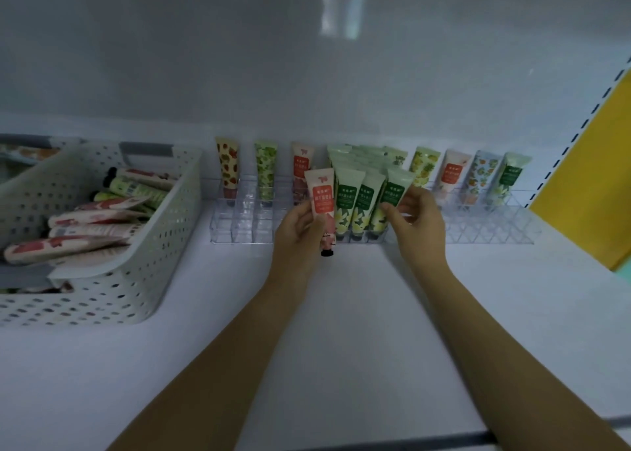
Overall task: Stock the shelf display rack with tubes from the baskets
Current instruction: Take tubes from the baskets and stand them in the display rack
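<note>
At centre frame, our left hand (300, 227) grips a pink tube (321, 198) cap-down before the clear display rack (239, 227); our right hand (418, 216) pinches a green tube (392, 191) standing in it. A white basket (164, 239) sits left.

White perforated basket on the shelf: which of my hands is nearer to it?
Left. The left hand, holding a pink tube, is to the right of the basket; the right hand is farther right, gripping a green tube.
</note>
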Demonstrator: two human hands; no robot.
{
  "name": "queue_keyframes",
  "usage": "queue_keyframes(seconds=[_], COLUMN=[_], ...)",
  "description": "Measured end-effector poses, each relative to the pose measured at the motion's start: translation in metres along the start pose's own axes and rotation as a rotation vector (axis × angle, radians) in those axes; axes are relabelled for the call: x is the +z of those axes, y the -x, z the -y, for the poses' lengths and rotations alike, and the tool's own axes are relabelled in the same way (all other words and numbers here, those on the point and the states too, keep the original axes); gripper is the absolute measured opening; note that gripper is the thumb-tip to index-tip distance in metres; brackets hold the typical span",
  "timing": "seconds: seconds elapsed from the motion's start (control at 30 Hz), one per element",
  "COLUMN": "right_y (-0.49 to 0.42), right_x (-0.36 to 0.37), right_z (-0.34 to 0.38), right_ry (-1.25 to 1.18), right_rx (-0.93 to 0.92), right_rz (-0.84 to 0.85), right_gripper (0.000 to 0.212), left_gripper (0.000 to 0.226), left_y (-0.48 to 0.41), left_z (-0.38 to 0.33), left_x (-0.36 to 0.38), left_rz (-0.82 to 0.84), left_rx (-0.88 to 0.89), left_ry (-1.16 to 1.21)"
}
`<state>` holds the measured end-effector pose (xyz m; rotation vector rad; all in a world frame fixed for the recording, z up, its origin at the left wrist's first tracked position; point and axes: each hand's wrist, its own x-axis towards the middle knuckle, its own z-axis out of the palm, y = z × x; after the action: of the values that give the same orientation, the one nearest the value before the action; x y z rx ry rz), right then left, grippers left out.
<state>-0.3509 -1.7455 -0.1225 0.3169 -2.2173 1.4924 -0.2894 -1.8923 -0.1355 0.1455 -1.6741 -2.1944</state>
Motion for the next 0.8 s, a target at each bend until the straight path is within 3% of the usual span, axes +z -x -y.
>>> queue_keyframes(seconds=[0.67, 0.8], right_y=[0.0084, 0.0096], right_x=[0.0008, 0.0021], right_z=[-0.0020, -0.0054], right_ry=[0.072, 0.088], right_rx=[-0.067, -0.061], right_rz=[0.071, 0.065], right_gripper=[0.041, 0.051], left_gripper=[0.029, 0.024], left_y=[0.0061, 0.0069], left_z=[-0.0074, -0.0097], left_x=[-0.0055, -0.0070], left_rz=[0.064, 0.106], left_rx=[0.055, 0.098], left_ry=[0.000, 0.015])
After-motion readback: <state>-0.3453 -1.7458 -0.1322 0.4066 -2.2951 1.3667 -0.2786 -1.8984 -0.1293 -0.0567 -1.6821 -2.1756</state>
